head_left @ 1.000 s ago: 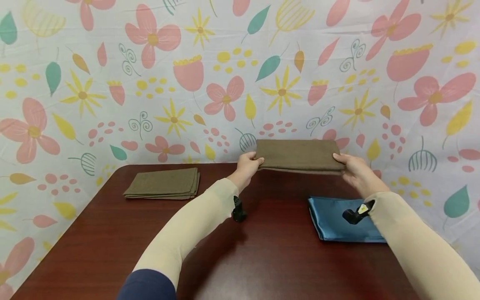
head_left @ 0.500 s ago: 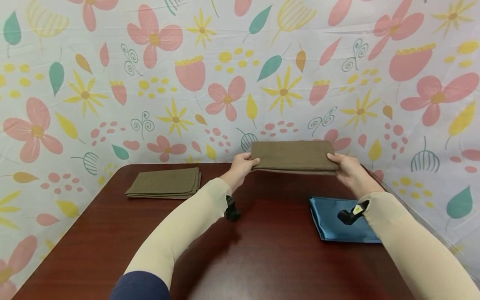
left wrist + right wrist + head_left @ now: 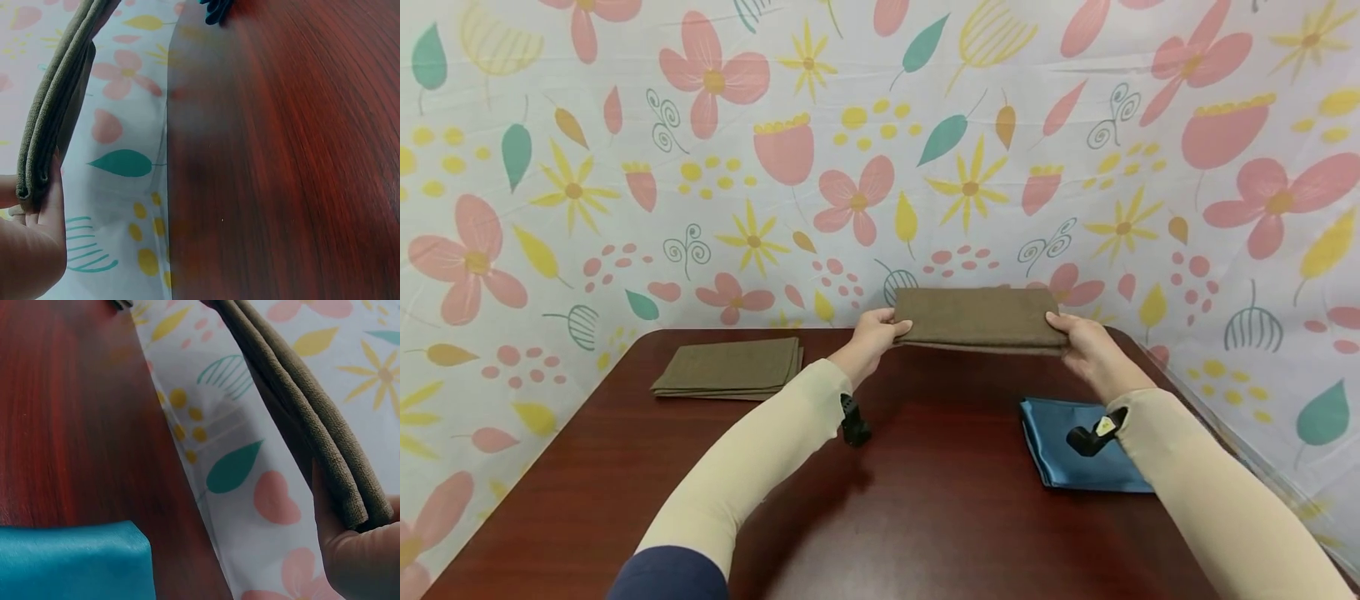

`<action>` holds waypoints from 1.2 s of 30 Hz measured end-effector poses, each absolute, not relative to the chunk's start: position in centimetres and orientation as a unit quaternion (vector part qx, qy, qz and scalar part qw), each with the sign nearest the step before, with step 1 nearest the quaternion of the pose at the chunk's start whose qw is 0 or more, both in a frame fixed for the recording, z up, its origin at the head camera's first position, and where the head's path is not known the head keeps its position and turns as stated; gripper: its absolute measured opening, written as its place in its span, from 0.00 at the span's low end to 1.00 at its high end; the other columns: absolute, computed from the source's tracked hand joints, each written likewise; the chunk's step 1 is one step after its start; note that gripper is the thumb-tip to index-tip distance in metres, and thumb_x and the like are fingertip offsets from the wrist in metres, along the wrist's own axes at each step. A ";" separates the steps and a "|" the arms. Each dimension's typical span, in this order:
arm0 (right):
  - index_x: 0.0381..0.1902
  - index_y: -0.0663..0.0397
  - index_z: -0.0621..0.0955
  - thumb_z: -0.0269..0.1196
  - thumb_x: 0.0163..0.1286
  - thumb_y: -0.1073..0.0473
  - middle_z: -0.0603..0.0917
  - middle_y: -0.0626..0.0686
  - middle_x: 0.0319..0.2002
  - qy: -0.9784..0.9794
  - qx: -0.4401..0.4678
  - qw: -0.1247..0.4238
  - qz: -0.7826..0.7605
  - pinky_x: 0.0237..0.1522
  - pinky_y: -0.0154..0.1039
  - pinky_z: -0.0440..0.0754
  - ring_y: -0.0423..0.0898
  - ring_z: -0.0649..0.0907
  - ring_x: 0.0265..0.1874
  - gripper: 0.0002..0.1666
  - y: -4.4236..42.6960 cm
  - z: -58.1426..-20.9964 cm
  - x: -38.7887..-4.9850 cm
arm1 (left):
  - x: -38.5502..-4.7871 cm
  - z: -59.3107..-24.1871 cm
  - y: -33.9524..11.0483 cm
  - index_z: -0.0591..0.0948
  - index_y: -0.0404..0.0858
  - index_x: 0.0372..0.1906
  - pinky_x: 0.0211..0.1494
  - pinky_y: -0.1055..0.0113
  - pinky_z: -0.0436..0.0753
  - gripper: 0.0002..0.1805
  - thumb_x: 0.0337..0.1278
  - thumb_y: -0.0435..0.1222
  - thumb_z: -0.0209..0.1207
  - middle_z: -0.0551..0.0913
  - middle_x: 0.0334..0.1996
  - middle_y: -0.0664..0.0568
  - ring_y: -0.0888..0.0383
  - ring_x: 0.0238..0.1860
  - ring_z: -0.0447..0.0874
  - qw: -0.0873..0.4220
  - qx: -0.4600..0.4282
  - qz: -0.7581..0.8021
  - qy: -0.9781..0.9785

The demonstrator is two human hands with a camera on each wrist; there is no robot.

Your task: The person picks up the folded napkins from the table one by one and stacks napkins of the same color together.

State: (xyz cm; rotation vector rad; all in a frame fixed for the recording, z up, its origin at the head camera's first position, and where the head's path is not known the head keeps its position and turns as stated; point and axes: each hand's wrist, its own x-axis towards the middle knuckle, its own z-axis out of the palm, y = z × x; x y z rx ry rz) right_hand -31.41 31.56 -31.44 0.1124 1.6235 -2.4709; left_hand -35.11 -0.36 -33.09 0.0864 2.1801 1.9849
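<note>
A folded brown cloth (image 3: 976, 317) is held up above the far edge of the table, its layers stacked flat. My left hand (image 3: 872, 340) pinches its left end, thumb on top and fingers beneath. At the other end my right hand (image 3: 1088, 352) grips it the same way. Both wrist views show the folded layers edge-on: the cloth (image 3: 47, 119) sits between the left thumb and fingers, and the cloth (image 3: 312, 419) between the right ones. A second folded brown cloth (image 3: 730, 367) lies at the table's back left. Folded blue satin cloth (image 3: 1075, 442) lies on the right, partly hidden by my right arm.
The dark red wooden table (image 3: 925, 517) reaches back to a white floral-patterned curtain (image 3: 850, 125), which hangs just behind the held cloth. Small black cameras (image 3: 855, 421) are worn at both wrists.
Both hands have drifted slightly left with the brown cloth between them, still raised. The other brown cloth and the blue cloth stay where they were on the table.
</note>
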 end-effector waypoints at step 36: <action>0.77 0.53 0.35 0.44 0.79 0.55 0.67 0.45 0.55 0.560 -0.008 0.119 -0.820 0.45 0.26 0.79 0.33 0.78 0.43 0.41 25.9 -32.5 -31.7 | -35.3 -32.9 -5.1 0.49 0.42 0.77 0.63 0.59 0.74 0.37 0.71 0.35 0.52 0.71 0.64 0.47 0.54 0.54 0.75 0.171 -0.025 0.784 0.596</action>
